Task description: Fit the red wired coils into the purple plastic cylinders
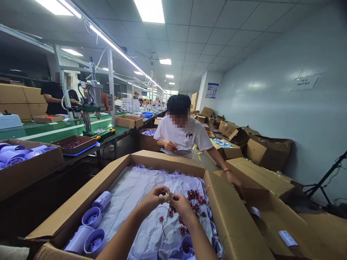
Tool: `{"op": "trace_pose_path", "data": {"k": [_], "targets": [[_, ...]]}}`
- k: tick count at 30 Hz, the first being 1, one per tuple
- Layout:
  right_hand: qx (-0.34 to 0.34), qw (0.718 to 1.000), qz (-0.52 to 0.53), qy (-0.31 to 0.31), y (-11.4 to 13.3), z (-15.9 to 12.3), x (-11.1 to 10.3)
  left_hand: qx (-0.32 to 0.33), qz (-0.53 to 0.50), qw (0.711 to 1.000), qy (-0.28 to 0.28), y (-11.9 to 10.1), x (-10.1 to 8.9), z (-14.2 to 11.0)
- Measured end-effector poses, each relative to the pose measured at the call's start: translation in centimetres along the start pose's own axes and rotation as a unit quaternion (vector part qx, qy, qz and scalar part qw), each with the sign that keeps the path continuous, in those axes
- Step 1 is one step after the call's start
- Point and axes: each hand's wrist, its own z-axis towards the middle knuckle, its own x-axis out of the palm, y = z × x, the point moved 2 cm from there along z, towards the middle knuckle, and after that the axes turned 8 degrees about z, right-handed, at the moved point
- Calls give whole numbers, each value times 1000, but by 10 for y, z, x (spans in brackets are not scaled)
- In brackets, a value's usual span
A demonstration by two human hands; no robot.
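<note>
My left hand point(155, 199) and my right hand point(182, 206) meet over the middle of a large open carton point(89, 189). The fingertips of both pinch a small beige piece point(167, 197), whose exact kind I cannot make out. White paper point(135, 191) is spread under them, crumpled in places. Small dark red round parts with thin wires point(196, 200) lie heaped on the paper beside and beyond my right hand. Several light purple plastic cups point(92, 217) sit along the carton's left side, some upright and some on their sides. Another purple cup point(187, 245) stands near my right forearm.
Across the carton sits a person in a white shirt point(181, 135), one arm reaching to a carton at the right point(287, 220) with purple cylinders inside. On the left are a green workbench point(78, 127), a press machine point(93, 94) and a box of purple parts point(29, 169). A tripod point(322, 182) stands far right.
</note>
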Motion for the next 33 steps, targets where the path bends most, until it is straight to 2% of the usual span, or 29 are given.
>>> {"op": "trace_pose_path", "data": {"k": [3, 5, 10, 14, 17, 25, 30, 33], "targets": [[30, 999, -7, 20, -5, 0, 1, 3, -26, 999, 23, -5, 5, -4], [27, 999, -18, 34, -5, -2, 3, 0, -38, 999, 21, -5, 6, -4], [-29, 994, -49, 89, 3, -15, 13, -9, -33, 997, -64, 4, 4, 4], [-75, 987, -93, 105, 10, -22, 16, -57, -11, 991, -122, 13, -2, 8], [-127, 978, -144, 81, 15, -23, 16, -88, -21, 986, -143, 17, -5, 9], [-278, 929, -244, -24, 21, -25, 12, -113, -65, 983, -130, 17, -6, 6], [-325, 895, -303, -38, 22, -27, 9, -119, -79, 984, -104, 16, -4, 4], [-337, 889, -304, -51, 23, -29, 8, -133, -73, 985, -89, 19, -3, 6]]}}
